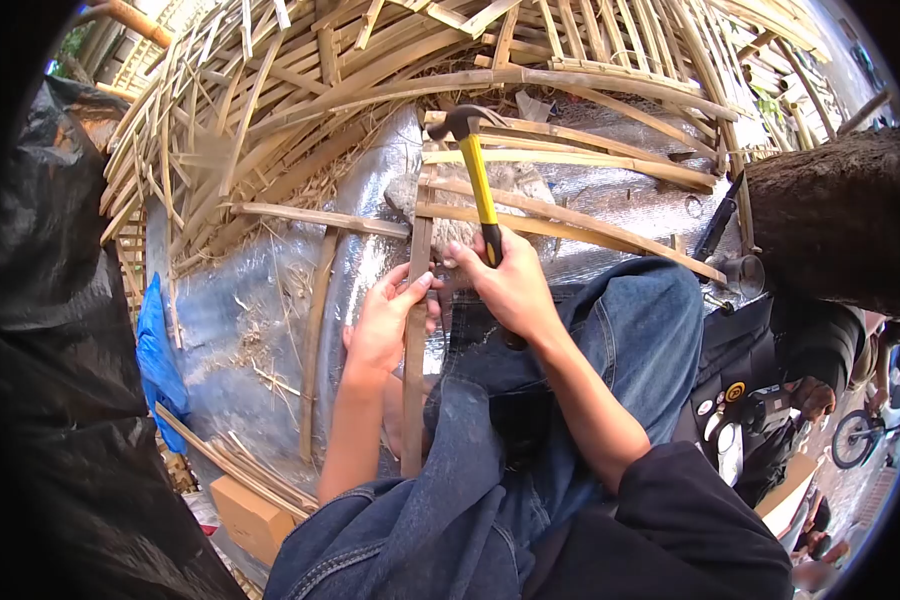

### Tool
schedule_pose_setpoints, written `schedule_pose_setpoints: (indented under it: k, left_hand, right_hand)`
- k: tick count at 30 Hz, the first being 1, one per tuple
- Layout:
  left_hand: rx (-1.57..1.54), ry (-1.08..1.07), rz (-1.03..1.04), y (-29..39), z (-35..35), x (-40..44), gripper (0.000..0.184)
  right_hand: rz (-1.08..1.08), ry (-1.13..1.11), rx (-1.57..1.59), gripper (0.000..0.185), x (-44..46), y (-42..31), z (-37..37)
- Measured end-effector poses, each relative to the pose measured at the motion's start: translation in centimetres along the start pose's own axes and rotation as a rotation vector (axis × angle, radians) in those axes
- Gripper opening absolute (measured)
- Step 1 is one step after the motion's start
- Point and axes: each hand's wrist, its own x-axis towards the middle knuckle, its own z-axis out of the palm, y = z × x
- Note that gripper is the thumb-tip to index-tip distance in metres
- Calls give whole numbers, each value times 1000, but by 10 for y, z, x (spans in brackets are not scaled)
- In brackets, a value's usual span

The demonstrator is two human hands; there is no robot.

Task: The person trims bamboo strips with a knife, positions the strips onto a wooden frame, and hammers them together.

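Observation:
My right hand (515,285) is closed round the black lower grip of a claw hammer (479,180), whose yellow handle rises to a dark metal head at the top. In my left hand (383,318) is an upright brown wooden strip (416,350), pinched between thumb and fingers. Its upper end meets several pale bamboo slats (570,222) that run off to the right. A shorter slat (320,217) reaches in from the left towards the strip. Behind the slats lies a grey stone (510,190) on silver foil sheeting.
Stacked bamboo lattice frames (300,90) fill the far side. A thick log (830,215) lies at right, near a black-handled tool (716,222) and a drinking glass (745,274). A black tarp (50,350) hangs at left beside a blue sheet (158,350) and a cardboard box (250,515).

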Motion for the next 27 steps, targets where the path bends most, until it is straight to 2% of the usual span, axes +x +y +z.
schedule_pose_setpoints:
  k: [2,4,7,10,13,19,21,27]
  left_hand:
    - [-93,36,43,5,7,-4,23]
    - [-59,17,97,13,10,-7,23]
    - [-76,-1,160,24,18,-11,22]
    - [-14,-2,225,36,20,-18,25]
    - [43,-6,275,45,31,-29,26]
    - [112,-1,297,57,52,-51,27]
    - [142,-3,311,56,55,-54,26]
    - [86,-18,272,56,55,-58,24]
  right_hand:
    - [-16,6,13,34,-5,8,-13]
    - [-49,25,-22,34,-8,5,-27]
    - [-114,86,90,32,-14,7,-43]
    - [-10,120,276,30,-20,-14,-63]
    - [-26,184,337,31,-22,-21,-75]
    - [-9,227,356,30,-28,-32,-92]
    - [-108,281,342,30,-27,-27,-90]
    - [-62,280,361,30,-27,-29,-89]
